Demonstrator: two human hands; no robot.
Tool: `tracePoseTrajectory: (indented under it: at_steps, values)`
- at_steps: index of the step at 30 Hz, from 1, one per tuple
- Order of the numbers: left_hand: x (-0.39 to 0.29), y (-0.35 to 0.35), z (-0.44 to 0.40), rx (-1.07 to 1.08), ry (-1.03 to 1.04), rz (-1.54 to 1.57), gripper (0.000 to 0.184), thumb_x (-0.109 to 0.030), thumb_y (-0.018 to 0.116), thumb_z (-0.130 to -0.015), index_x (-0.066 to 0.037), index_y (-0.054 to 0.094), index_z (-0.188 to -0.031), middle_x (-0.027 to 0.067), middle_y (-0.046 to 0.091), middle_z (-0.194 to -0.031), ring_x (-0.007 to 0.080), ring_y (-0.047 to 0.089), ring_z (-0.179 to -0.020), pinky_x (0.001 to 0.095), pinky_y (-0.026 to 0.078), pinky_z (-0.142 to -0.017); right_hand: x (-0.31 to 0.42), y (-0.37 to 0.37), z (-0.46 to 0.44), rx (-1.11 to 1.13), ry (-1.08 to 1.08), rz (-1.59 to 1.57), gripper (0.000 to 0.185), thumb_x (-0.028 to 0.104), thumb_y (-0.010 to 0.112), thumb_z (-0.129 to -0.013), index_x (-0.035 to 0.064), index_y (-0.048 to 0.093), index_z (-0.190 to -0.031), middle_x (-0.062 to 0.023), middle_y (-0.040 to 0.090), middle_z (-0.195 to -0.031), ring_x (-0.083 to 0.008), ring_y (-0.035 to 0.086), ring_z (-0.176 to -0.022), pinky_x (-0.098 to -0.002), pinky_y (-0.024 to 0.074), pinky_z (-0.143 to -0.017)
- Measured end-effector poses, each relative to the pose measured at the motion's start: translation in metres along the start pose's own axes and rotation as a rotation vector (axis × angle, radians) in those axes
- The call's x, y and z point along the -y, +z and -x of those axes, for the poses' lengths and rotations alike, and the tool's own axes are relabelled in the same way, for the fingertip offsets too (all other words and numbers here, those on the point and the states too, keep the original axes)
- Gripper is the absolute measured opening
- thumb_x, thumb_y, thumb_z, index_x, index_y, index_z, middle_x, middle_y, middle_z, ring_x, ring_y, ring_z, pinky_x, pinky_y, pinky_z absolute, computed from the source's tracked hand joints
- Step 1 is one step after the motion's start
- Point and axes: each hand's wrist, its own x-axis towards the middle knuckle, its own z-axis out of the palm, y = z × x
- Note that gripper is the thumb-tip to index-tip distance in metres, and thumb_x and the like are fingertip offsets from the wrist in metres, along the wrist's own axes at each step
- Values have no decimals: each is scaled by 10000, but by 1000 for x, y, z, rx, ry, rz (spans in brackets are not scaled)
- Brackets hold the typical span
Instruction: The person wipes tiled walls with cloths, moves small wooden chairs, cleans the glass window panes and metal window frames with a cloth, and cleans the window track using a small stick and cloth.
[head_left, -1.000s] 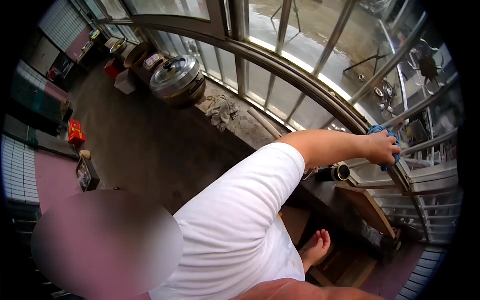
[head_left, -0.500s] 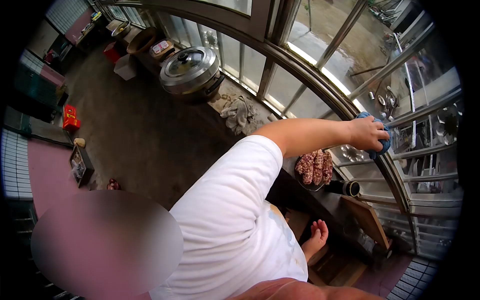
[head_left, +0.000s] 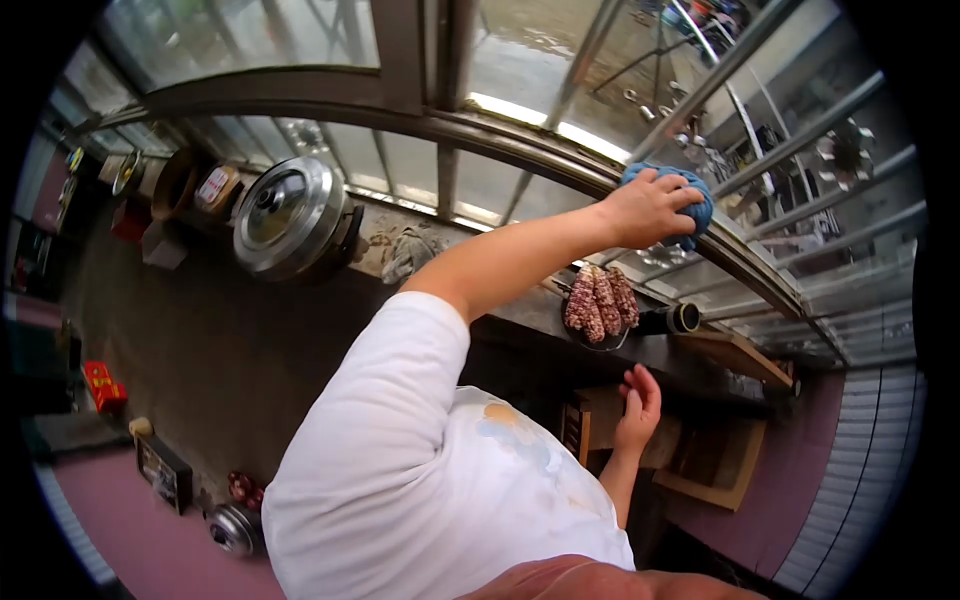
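Observation:
With my left arm stretched out towards the window, my left hand (head_left: 655,207) presses a bunched blue cloth (head_left: 700,215) against the window frame (head_left: 575,170). Its fingers are wrapped over the cloth. Lower down, my right hand (head_left: 640,402) is held in the air near the counter edge. Its fingers are loosely bent and a little apart, with nothing in them. Between the two hands, several cobs of speckled purple corn (head_left: 603,305) lie on a plate. A dark cylindrical container (head_left: 670,319) lies beside them.
A large lidded steel pot (head_left: 288,215) stands on the windowside counter (head_left: 510,325), with a grey rag (head_left: 408,255) nearby. Below the counter is a wooden stool-like piece (head_left: 715,460). On the floor at left are a red box (head_left: 103,385) and a smaller metal pot (head_left: 233,527).
The view has turned, so the window and counter appear shifted left. My left hand remains on the blue cloth at the frame. My right hand appears higher, its fingers somewhat straighter.

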Motion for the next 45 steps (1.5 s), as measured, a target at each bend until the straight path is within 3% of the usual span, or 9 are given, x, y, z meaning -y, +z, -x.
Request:
tracePoseTrajectory:
  at_steps: [4,8,12,15,19,24,32,38,45]
  values:
    - [0,-4,7,38,-10,41,418,-148,669,-653,-251,578,-1047,55,410,-1309,273,352,-1254,464,289,-956,67,30,-79,15,-411,128,592,-5,511,-772,47,347,-1339,-104,285,-1419,-232,352,-1268,-354,355,-981]
    - [3,-9,9,107,-13,112,537,-151,685,-660,-227,505,-1160,97,360,-1355,285,299,-1297,507,225,-1006,136,67,-156,42,-860,500,756,137,710,-695,91,350,-1358,-179,252,-1428,-320,270,-1311,-402,287,-1032]
    - [23,-14,25,159,-127,274,612,-125,648,-686,-207,433,-1252,135,320,-1391,304,252,-1330,552,161,-1047,121,90,-222,202,-836,560,750,312,817,-570,161,523,-1243,-182,300,-1393,-359,325,-1254,-419,291,-1028]
    - [23,-33,48,103,-104,171,666,-64,620,-661,-214,440,-1284,150,356,-1368,318,291,-1307,558,211,-1029,119,108,-216,23,-995,769,702,260,815,-544,173,548,-1187,-141,378,-1326,-347,387,-1187,-424,337,-984]
    - [5,-53,105,-148,-110,371,547,-10,582,-676,-129,506,-1204,144,453,-1288,334,423,-1198,545,284,-991,121,115,-213,-11,-946,770,632,160,789,-525,174,569,-1117,-101,439,-1258,-323,426,-1135,-453,348,-951]
    - [-19,-66,178,-138,-406,527,361,1,585,-685,-77,582,-1037,125,563,-1118,307,523,-1055,436,406,-893,123,150,-203,-16,-1005,854,636,104,780,-511,195,569,-1104,-92,456,-1238,-317,430,-1138,-436,352,-937]
    - [-34,-104,229,-123,-599,545,306,36,574,-694,-49,606,-987,124,589,-1079,297,561,-982,362,449,-836,134,246,-187,91,-1084,754,638,106,772,-524,218,569,-1118,-88,439,-1266,-314,408,-1172,-436,343,-914]
    - [-37,-163,265,-222,-752,410,296,67,563,-708,-40,619,-979,116,620,-1047,274,594,-928,317,468,-802,147,246,-189,122,-1080,571,506,48,724,-552,160,625,-1036,-132,505,-1202,-322,479,-1088,-422,387,-912]
    - [-49,-192,303,-316,-946,311,234,53,560,-736,-18,621,-950,129,633,-996,273,609,-915,322,480,-800,172,306,-166,172,-1310,667,499,77,722,-506,223,631,-974,-28,503,-1201,-270,450,-1123,-430,350,-882]
